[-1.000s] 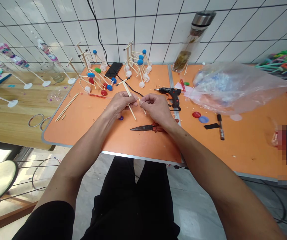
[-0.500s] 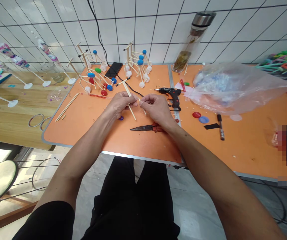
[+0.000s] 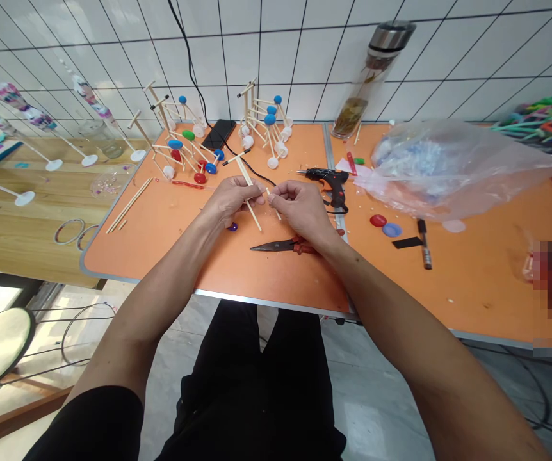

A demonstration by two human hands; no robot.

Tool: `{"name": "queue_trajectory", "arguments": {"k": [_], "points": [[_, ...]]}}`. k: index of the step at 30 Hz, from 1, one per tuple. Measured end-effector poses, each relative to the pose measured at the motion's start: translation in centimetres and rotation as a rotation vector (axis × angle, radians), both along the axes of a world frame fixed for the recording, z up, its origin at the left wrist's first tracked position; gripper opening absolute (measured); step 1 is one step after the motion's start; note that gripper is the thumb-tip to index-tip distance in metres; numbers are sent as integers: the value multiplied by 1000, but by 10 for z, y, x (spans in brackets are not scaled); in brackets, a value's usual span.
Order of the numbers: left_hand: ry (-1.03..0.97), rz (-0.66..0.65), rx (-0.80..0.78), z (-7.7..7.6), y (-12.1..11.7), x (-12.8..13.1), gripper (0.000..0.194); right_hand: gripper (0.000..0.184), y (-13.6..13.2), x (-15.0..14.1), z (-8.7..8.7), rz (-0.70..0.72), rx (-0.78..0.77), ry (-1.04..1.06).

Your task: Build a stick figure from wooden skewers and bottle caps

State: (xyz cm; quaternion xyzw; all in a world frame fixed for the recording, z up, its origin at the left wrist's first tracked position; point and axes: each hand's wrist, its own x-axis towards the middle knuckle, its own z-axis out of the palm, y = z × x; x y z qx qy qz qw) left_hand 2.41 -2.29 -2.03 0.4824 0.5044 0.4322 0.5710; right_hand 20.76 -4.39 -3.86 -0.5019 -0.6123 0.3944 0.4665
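Note:
My left hand [image 3: 236, 197] pinches a T-shaped piece of thin wooden sticks [image 3: 255, 217], its short crossbar tipped in black at the far end. Close beside it, my right hand [image 3: 296, 203] holds a short wooden stick [image 3: 273, 203] between thumb and fingertips. Scissors-like cutters [image 3: 276, 246] with red handles lie under my right wrist, which hides part of the handles. A black glue gun [image 3: 328, 184] rests just beyond the right hand. Near the left hand sits a small dark blue cap [image 3: 232, 226].
Stick models with coloured bottle-cap-like parts [image 3: 175, 144] stand at the back, beside a black phone [image 3: 218, 134]. Loose sticks [image 3: 129, 206] lie at left. Rightward are a tall glass bottle [image 3: 366, 80], a plastic bag [image 3: 439, 169], a red disc [image 3: 378, 220] and a marker [image 3: 424, 244].

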Motion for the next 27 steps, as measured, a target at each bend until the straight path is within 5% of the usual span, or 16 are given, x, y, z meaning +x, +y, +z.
{"name": "queue_trajectory", "arguments": {"k": [27], "points": [[-3, 16, -22, 1, -1, 2, 18, 12, -1, 0, -1, 7, -9, -3]]}}
